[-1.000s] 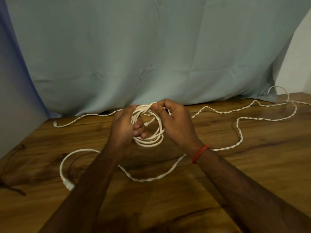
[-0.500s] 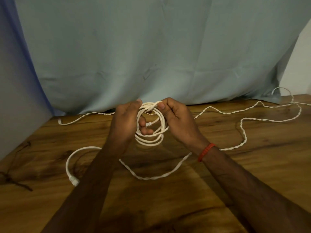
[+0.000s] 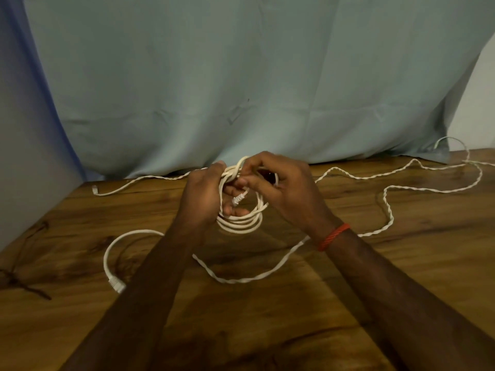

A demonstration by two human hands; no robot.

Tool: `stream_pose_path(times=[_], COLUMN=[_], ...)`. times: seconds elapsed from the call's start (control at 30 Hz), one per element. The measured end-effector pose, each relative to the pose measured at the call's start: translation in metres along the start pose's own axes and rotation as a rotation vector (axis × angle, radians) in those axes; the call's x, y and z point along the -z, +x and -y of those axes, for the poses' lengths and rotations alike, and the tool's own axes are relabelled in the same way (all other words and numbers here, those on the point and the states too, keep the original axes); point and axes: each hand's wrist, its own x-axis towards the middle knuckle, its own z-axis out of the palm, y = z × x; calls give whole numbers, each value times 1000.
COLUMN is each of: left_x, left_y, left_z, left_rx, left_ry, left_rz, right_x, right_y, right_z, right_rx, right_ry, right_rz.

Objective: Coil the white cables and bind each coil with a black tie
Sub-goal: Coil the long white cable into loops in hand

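A white cable coil of several loops hangs upright above the wooden table. My left hand grips the coil's left side, fingers curled through the loops. My right hand pinches the strands at the top of the coil. A white plug end sticks out inside the ring. A second, twisted white cable lies loose across the table to the right. A thicker white cable with a plug curves at the left. No black tie can be made out for certain.
A pale blue cloth hangs behind the table. A thin white cable end lies at the back left. Dark thin strands lie at the left edge. A red thread band circles my right wrist.
My right hand has turned over the top of the coil, fingers now reaching across toward my left hand. The coil has tilted slightly; the view has shifted a little.
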Motion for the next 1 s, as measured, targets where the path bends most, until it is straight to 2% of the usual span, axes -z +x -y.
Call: stream_pose_path(times=[0.1, 0.23, 0.4, 0.53, 0.83, 1.0], left_x=[2, 6, 5, 6, 10, 19], left_y=[1, 7, 12, 11, 5, 2], left_z=[3, 14, 25, 23, 7, 2], left_rx=[-43, -57, -12, -5, -133, 100], left_ry=[32, 71, 95, 59, 277, 12], left_rz=[8, 13, 15, 8, 95, 282], right_x=[3, 9, 6, 4, 18, 24], right_y=[0, 4, 4, 4, 7, 7], right_z=[-8, -10, -4, -8, -16, -19], right_rx=[139, 173, 319, 227, 143, 31], right_ry=[-170, -317, -529, -466, -85, -87], right_rz=[167, 372, 379, 370, 353, 392])
